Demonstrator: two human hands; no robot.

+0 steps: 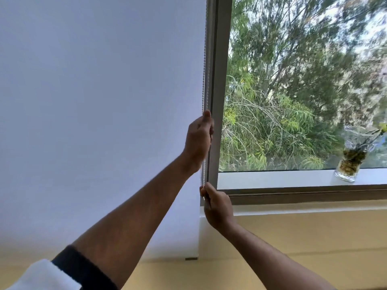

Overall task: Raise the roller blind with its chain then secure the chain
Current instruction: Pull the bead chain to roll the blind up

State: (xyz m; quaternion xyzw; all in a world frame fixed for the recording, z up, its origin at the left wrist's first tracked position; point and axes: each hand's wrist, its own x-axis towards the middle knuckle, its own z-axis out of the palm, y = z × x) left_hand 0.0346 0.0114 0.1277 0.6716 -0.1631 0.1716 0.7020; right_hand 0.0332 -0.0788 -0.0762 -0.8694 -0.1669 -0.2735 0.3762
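A white roller blind [100, 101] covers the left part of the window, and its bottom edge hangs below the sill near the yellow wall. A white bead chain [204, 59] runs down the blind's right edge beside the grey window frame [219, 80]. My left hand [199, 139] is closed around the chain at mid height. My right hand [217, 208] pinches the same chain lower down, at sill level. The stretch of chain between my two hands is partly hidden by my left wrist.
To the right, uncovered glass shows green trees outside. A glass vase [351, 160] with plant stems stands on the white sill [272, 178] at the far right. A yellow wall [303, 237] lies below the sill.
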